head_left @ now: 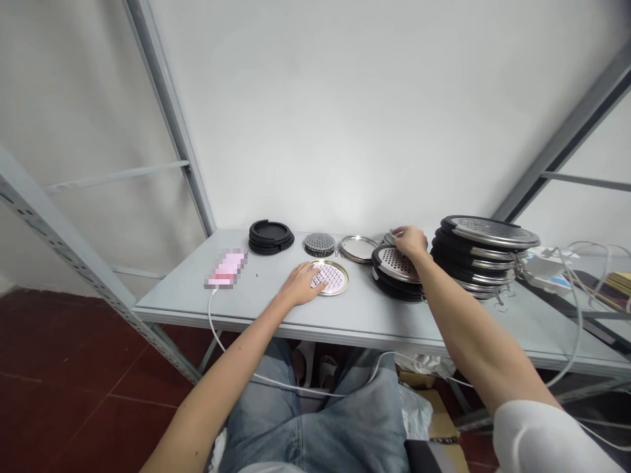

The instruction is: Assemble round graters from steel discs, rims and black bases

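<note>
Dish (347,278) lies partly under the left hand (298,284).

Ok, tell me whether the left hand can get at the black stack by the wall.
Probably yes: the left hand is at the gold-rimmed disc, and nothing seems to stand between it and the black stack.

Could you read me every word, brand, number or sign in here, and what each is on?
No text can be read.
Phone-like device: pixelated, nothing legible.
Gold-rimmed disc: patterned, no words I can make out.
White-and-blue packaging at the right: too small and blurred to read.
</note>
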### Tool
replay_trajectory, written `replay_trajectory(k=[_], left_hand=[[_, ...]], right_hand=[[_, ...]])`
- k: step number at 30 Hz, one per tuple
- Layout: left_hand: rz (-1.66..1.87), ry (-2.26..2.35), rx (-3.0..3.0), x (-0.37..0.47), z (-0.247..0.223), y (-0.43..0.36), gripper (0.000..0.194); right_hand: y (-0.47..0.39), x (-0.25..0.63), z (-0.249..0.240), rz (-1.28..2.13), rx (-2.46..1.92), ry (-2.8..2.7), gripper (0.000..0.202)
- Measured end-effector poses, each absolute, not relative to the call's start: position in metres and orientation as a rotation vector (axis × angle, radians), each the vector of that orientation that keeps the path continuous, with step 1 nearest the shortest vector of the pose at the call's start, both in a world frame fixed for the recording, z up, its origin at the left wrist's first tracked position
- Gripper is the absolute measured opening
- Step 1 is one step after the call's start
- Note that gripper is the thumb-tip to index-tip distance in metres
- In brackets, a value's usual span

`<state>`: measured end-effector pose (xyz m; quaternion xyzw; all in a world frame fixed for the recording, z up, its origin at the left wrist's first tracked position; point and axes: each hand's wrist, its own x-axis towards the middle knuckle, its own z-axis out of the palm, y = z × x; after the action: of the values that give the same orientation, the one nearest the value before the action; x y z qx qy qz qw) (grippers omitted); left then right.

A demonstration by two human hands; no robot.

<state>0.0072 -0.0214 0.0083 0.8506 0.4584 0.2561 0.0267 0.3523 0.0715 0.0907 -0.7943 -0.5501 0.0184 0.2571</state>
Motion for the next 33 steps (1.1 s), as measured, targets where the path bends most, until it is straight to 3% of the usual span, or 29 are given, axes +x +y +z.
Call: replay_trajectory(k=[10, 20, 33], left_hand=[[0.814, 1.389, 2.611, 0.007, 0.009, -0.022, 0.048], [0.774, 1.418, 2.622, 0.008, 0.011, -0.023, 0.047], [0.797, 1.403, 2.599, 0.007, 0.009, -0.022, 0.047]], right_hand=[[0.064, 0.337, 0.102, -0.301, -2.276, -1.916, 0.023], [0.061, 0.34, 0.105, -0.415, -2.259, -1.888, 0.031], [0.056, 0.342, 0.108, -0.431, -2.213, -1.991, 0.027]])
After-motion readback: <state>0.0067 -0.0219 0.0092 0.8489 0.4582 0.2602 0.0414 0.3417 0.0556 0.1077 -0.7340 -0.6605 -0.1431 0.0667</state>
